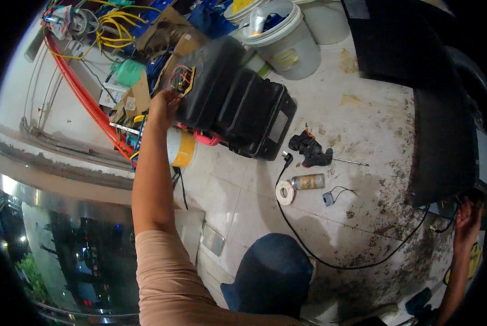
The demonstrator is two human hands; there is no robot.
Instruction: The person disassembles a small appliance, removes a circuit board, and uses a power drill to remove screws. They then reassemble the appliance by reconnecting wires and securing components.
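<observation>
A circuit board with red wires [182, 80] is in my left hand [166, 106], at the top of a black hard case [211, 87]. My right hand [466, 223] is at the far right with fingers curled at the lower edge of a black panel [433, 157], near wiring; what it grips is unclear. On the stained floor between them lie a dark tool with a long metal shaft [311, 149], a white tape roll [284, 193], a jar [308, 181], a small grey component with wire [328, 199] and a black plug [288, 158] with its cable.
White buckets [292, 51] stand behind the cases. Yellow cables [115, 22], orange hoses [75, 92] and cardboard [134, 100] crowd the upper left. A shiny curved surface [58, 244] fills the lower left. A dark blue rounded object [265, 271] is below me.
</observation>
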